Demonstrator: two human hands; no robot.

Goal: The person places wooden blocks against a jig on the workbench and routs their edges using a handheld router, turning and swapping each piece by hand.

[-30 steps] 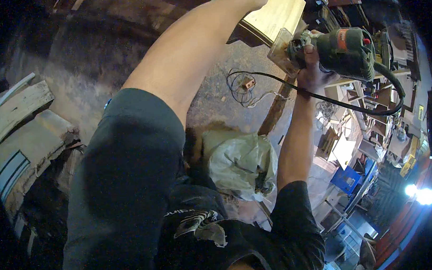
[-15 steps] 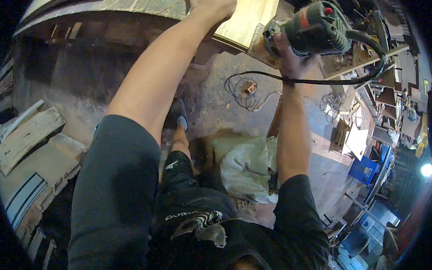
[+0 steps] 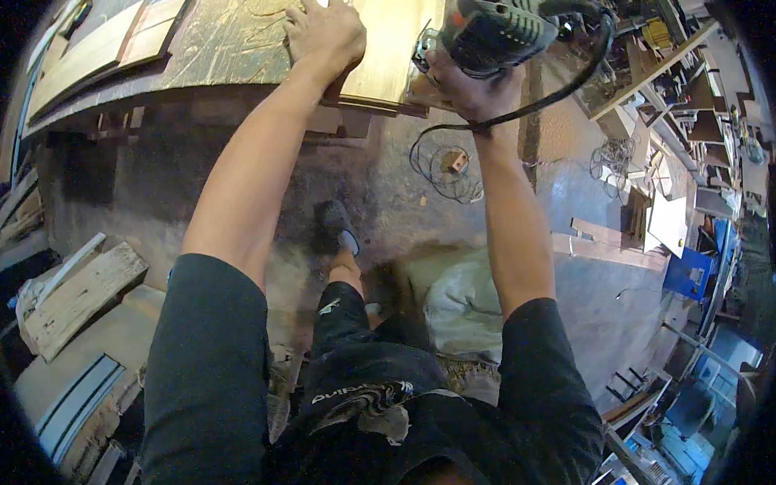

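Note:
A pale wooden board (image 3: 395,41) lies at the bench's near edge, with more wood layers below it. My left hand (image 3: 329,32) rests at the board's left edge, fingers spread over the bench top and holding nothing. My right hand (image 3: 475,90) is closed around the lower part of a green-and-black corded power tool that looks like a router (image 3: 504,25). Its base is beside the board's right end; whether the two touch cannot be told. The thick black cord (image 3: 562,99) loops off the tool's end and passes over my right wrist.
More boards (image 3: 99,56) lie on the left of the scratched bench top (image 3: 227,51). On the floor are a coiled cable with an orange socket block (image 3: 459,161), a pale sack (image 3: 463,304) and wood offcuts (image 3: 86,296). A blue box (image 3: 688,272) stands at the right.
My left hand has spread its fingers and shows more fully beside the board. The router and my right hand appear further left and higher. The whole view has shifted, showing more bench.

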